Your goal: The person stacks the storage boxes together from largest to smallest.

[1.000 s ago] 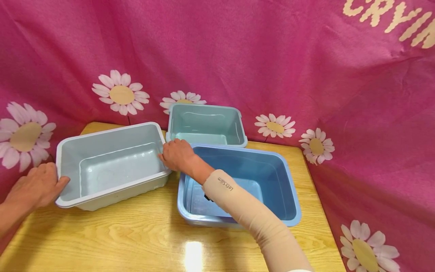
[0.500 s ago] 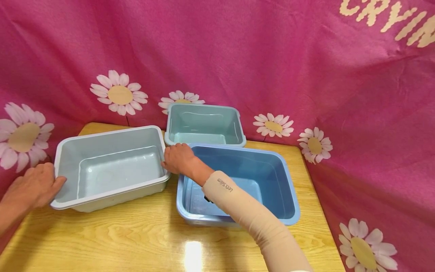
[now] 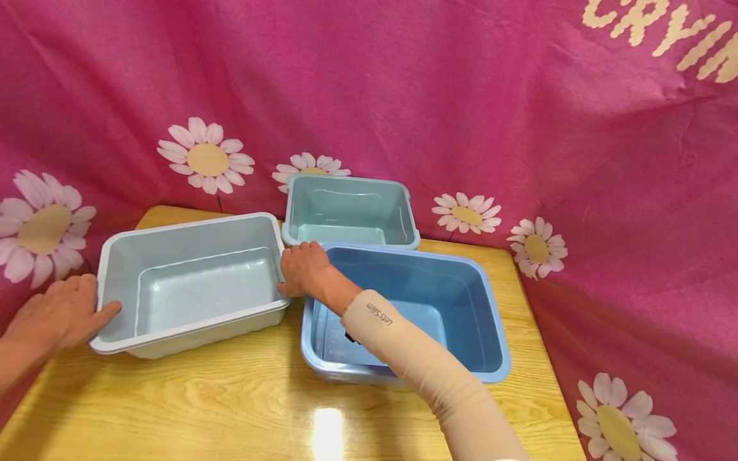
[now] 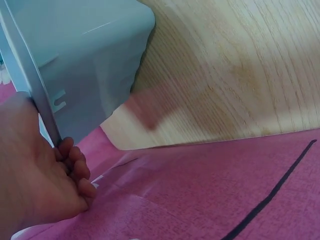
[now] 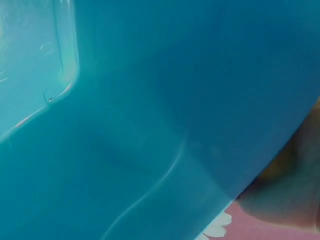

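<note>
A pale grey rectangular plastic bin [image 3: 207, 288] is at the left of the table, its inside bare. My left hand [image 3: 57, 314] grips its left end, the thumb over the rim. In the left wrist view, that hand's curled fingers [image 4: 75, 160] hook under the lip of the grey bin [image 4: 95, 65]. My right hand [image 3: 302, 269] holds the right end, fingers bent at the rim. A larger blue bin [image 3: 461, 301] stands to the right, under my right forearm. In the right wrist view the blue bin [image 5: 135, 120] fills most of the picture, with part of a blurred hand at the right edge.
A smaller green-grey bin [image 3: 352, 205] stands at the back, behind the blue one. The wooden table [image 3: 230, 403] has pink cloth with daisies [image 3: 207, 160] behind and beside it. A beige sleeve [image 3: 426, 365] crosses the blue bin, with a small black item partly hidden beneath.
The grey bin's far edge has come slightly lower in the head view. My right hand has shifted a little right and down, its thumb drawn back toward the rim. The other bins stay put.
</note>
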A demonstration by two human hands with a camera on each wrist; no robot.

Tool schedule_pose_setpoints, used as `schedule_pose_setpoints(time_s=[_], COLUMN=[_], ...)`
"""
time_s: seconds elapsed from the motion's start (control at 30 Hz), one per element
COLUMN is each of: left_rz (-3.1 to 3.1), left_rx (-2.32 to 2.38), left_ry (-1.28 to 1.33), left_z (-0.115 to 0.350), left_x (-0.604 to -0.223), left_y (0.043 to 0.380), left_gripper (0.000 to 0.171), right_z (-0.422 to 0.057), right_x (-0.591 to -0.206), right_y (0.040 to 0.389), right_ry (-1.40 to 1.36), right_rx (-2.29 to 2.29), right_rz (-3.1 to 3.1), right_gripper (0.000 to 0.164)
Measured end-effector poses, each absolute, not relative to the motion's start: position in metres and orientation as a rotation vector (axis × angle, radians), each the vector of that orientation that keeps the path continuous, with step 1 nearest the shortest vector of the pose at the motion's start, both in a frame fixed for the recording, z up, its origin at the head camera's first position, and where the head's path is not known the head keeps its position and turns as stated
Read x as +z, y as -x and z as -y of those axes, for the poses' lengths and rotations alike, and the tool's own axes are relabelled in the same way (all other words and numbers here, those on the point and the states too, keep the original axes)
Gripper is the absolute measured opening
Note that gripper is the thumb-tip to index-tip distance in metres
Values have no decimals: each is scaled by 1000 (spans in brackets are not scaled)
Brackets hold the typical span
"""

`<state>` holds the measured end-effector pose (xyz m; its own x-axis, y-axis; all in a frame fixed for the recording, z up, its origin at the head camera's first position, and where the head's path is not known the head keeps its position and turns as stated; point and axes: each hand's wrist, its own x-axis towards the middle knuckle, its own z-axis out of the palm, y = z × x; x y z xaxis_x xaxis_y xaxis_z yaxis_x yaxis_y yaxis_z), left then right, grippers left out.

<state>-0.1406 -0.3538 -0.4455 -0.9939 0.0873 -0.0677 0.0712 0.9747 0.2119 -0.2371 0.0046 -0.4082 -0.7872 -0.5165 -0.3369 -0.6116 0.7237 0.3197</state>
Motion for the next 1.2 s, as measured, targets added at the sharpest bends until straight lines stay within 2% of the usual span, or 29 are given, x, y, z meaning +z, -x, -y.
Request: schedule_pose_setpoints(time_s=[0.17, 0.37, 0.8, 1.2], left_rz=[-3026, -3014, -3047, -3094], left_rx=[280, 264, 331, 386], left_ry=[-154, -127, -143, -138], left_z=[356, 361, 358, 354], left_x=[-444, -442, -433, -415], left_y=[142, 145, 145, 136], left_gripper=[47, 48, 42, 41], right_z=[-5, -6, -14, -25], right_x=[-409, -411, -408, -390], right_y=[237, 238, 241, 244], right_ry=[892, 913, 941, 977], right_rx=[586, 486, 329, 170], right_rz=[-2713, -2747, -2764, -2771], right_gripper=[60, 54, 51, 46])
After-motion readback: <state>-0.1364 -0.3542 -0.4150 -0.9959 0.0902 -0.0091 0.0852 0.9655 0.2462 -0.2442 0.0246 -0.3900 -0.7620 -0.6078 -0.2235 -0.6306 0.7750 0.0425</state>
